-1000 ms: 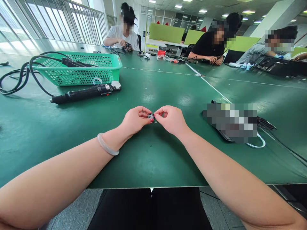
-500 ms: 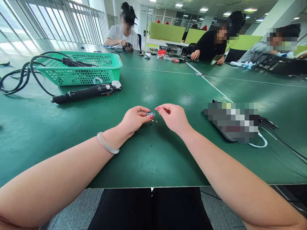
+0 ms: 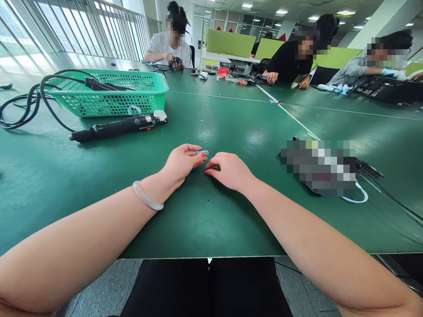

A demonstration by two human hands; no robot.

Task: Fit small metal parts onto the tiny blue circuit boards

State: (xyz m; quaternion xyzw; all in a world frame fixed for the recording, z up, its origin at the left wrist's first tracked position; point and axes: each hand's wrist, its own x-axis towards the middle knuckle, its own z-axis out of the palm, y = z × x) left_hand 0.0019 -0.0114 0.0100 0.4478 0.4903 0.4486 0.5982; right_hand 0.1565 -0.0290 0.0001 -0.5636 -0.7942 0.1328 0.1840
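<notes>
My left hand [image 3: 181, 164], with a pale bangle [image 3: 148, 196] on its wrist, is closed in a pinch around a small grey-blue patterned piece [image 3: 202, 152] that looks like a tiny circuit board. It is held just above the green table [image 3: 198, 220]. Close beside it, my right hand [image 3: 231, 171] is lowered to the tabletop, thumb and fingertips together. Whatever lies between those fingertips is hidden. The two hands are near each other but apart.
At the left, a black electric screwdriver [image 3: 115, 128] lies before a green plastic basket [image 3: 115, 105] with black cables. A blurred dark device [image 3: 320, 169] with a white cable sits to the right. Several people work across the table.
My right hand has moved down and left to the tabletop, covering the spot where small loose parts lay. My left hand has shifted slightly left and up with the grey-blue piece.
</notes>
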